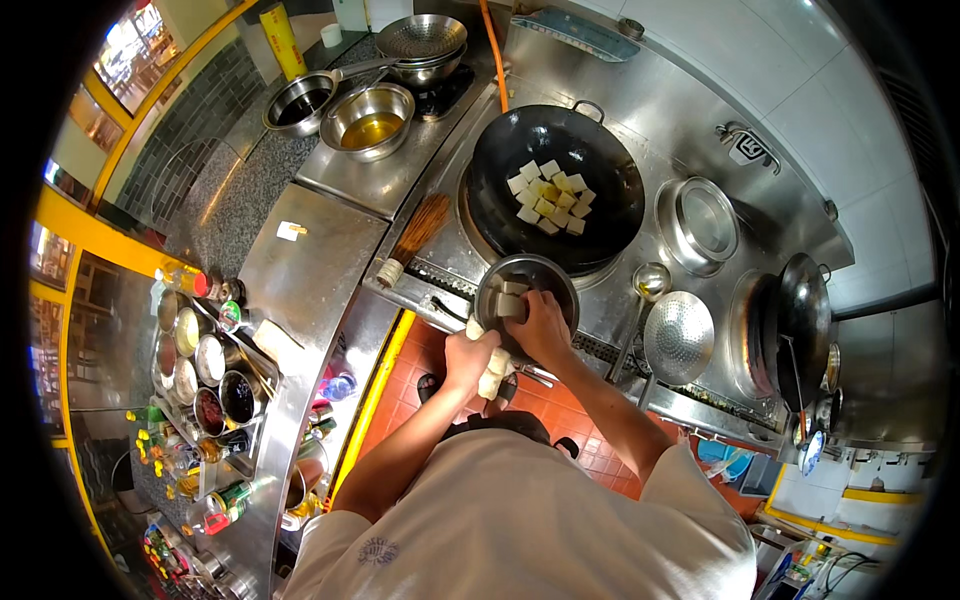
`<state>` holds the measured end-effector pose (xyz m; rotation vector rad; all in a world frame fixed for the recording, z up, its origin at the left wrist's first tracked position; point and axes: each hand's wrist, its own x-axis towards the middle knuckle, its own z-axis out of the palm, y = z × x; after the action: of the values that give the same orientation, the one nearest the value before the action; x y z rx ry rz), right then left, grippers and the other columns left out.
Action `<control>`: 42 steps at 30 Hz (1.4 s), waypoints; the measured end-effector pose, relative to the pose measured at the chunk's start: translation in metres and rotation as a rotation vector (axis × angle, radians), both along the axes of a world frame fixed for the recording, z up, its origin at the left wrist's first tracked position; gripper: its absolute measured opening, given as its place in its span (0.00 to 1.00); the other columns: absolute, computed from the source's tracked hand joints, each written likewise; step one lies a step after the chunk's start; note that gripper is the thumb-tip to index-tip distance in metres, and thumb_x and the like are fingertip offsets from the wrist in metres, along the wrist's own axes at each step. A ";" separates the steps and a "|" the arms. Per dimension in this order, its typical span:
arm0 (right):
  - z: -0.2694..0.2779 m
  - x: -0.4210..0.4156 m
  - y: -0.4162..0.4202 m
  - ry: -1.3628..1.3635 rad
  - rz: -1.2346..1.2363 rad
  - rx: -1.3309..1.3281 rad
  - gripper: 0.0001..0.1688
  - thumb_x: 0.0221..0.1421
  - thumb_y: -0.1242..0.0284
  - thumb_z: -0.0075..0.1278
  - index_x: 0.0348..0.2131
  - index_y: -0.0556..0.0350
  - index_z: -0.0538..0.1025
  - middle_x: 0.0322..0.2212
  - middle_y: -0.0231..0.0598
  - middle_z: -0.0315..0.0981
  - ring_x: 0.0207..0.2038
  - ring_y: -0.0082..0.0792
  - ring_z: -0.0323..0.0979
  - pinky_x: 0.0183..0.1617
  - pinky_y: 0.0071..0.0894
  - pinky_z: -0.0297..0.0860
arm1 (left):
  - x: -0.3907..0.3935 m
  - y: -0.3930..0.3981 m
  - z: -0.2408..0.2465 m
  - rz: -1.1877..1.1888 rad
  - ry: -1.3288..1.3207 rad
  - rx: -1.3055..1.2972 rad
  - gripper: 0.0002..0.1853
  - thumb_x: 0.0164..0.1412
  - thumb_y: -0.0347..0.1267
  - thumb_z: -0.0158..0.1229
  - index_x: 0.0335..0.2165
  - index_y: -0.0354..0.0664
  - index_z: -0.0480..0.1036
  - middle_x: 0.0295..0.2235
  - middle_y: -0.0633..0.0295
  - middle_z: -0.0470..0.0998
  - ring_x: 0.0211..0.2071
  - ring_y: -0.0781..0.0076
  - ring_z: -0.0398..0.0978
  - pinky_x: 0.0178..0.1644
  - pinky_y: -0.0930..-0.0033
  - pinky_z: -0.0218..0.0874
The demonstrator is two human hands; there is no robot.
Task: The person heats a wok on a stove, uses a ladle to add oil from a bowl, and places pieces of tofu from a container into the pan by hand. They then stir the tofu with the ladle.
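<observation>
A steel bowl is tilted in front of me near the range's front edge. My left hand grips its near left rim together with a pale cloth. The fingers of my right hand are inside the bowl, on white tofu cubes; more cubes lie around them. Beyond the bowl stands a large black wok, with many tofu cubes in its middle and some yellow oil among them.
A bristle brush lies left of the wok. To the right are a ladle, a perforated skimmer, steel basins and another wok. Bowls of dark liquid and oil stand back left; seasoning pots at left.
</observation>
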<state>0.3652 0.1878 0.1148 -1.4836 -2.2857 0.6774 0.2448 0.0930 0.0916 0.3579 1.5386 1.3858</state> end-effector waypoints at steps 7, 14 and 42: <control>-0.018 0.002 0.005 0.069 0.009 -0.123 0.28 0.38 0.65 0.65 0.37 0.60 0.70 0.37 0.50 0.71 0.45 0.53 0.69 0.50 0.44 0.67 | -0.002 -0.001 -0.006 -0.016 0.011 -0.022 0.05 0.48 0.23 0.58 0.27 0.30 0.77 0.22 0.63 0.77 0.22 0.76 0.74 0.27 0.72 0.65; -0.035 0.005 0.009 -0.060 -0.018 -0.212 0.29 0.35 0.64 0.66 0.36 0.60 0.72 0.35 0.51 0.73 0.43 0.51 0.72 0.48 0.42 0.68 | 0.000 -0.002 -0.017 0.015 0.084 -0.016 0.09 0.47 0.28 0.60 0.22 0.28 0.76 0.18 0.67 0.75 0.23 0.84 0.69 0.27 0.72 0.63; -0.004 0.008 0.011 0.027 0.442 -0.387 0.25 0.48 0.69 0.57 0.47 0.54 0.73 0.38 0.48 0.70 0.40 0.41 0.73 0.46 0.37 0.69 | -0.026 0.018 0.001 -0.079 0.166 0.064 0.06 0.46 0.23 0.58 0.25 0.29 0.76 0.22 0.63 0.77 0.21 0.76 0.73 0.25 0.71 0.64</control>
<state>0.3735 0.1988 0.1106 -1.0936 -2.5905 1.3167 0.2186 0.1113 0.0925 0.5796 1.5981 1.3736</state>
